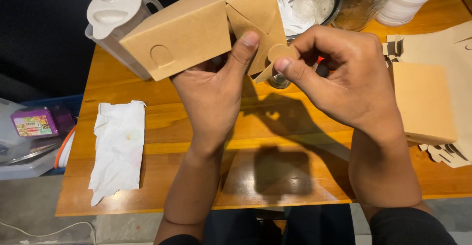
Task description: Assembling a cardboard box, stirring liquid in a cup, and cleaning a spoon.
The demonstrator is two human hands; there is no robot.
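Box [189,31], brown card, is held above the table [167,127]. Left hand [211,95] grips it from beneath, thumb on a flap; right hand [344,73] pinches the flap's tab [279,53]. Pinching too hard could crease or tear the tab.

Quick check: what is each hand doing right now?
Left hand: closed on the brown cardboard box, thumb on a flap.
Right hand: pinching the box's rounded tab.
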